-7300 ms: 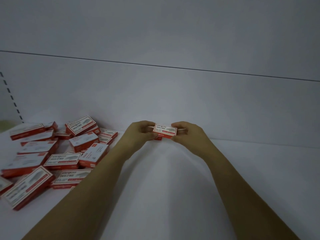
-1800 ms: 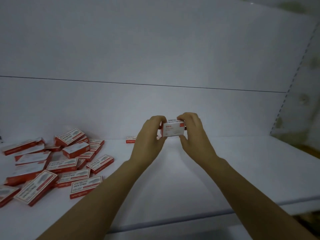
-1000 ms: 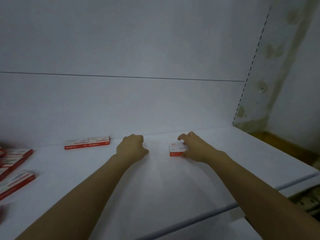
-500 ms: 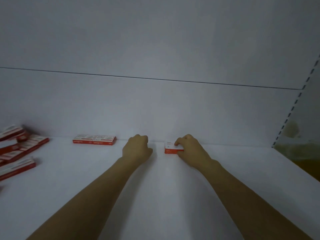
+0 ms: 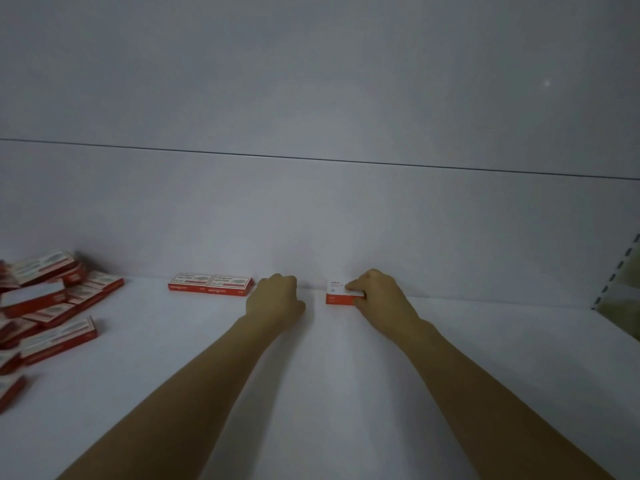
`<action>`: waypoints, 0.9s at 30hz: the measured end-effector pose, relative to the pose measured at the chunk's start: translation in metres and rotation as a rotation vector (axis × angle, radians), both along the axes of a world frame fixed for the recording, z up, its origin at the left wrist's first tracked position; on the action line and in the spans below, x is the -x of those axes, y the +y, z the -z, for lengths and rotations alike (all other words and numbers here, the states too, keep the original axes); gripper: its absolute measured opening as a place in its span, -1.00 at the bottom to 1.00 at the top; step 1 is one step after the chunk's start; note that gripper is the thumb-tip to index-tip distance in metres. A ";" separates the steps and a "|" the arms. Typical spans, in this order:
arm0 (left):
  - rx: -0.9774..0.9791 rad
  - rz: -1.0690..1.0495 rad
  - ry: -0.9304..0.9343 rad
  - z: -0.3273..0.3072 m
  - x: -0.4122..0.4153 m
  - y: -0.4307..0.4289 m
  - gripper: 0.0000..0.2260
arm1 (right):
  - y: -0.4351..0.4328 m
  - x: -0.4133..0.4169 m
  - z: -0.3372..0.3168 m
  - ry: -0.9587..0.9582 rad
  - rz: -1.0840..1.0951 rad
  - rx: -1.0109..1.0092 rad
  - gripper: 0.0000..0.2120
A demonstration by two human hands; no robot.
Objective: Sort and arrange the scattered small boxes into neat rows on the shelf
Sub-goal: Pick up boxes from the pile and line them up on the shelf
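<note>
Meanwhile left hand (image 5: pixel 275 303) fisted beside paired boxes (image 5: pixel 210 284); right hand (image 5: pixel 382 301) grips small box (image 5: pixel 336 296).

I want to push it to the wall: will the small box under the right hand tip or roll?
The box lies flat on its broad face on the shelf, so it should slide rather than tip or roll. Its straight edges suggest stiff card, likely to keep shape in the right hand.

head-worn view, facing forward and down, shelf (image 5: pixel 329 375) close
</note>
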State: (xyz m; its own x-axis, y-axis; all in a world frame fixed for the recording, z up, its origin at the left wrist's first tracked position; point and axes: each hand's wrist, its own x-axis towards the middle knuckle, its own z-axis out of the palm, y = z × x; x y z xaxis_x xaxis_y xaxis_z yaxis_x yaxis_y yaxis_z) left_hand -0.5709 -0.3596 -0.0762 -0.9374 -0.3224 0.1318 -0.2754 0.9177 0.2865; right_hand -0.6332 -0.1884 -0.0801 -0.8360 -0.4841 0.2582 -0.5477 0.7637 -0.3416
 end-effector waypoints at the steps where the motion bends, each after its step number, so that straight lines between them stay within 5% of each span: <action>1: 0.006 0.001 -0.001 0.000 0.001 -0.001 -0.68 | 0.000 0.001 -0.001 0.004 0.001 -0.017 -0.69; 10: 0.019 -0.033 0.000 -0.011 -0.017 -0.022 -0.69 | -0.017 0.002 -0.023 0.017 -0.005 -0.274 -0.62; 27: 0.066 -0.425 -0.021 -0.049 -0.180 -0.196 -0.71 | -0.220 -0.094 -0.041 0.065 -0.479 -0.268 -0.61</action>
State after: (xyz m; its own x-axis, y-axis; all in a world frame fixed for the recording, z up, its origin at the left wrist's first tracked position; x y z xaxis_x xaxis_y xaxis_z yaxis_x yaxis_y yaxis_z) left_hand -0.3905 -0.5561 -0.0275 -0.7256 -0.6722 0.1469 -0.6383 0.7373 0.2212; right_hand -0.5388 -0.4086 -0.0388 -0.4928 -0.8623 0.1169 -0.8687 0.4797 -0.1235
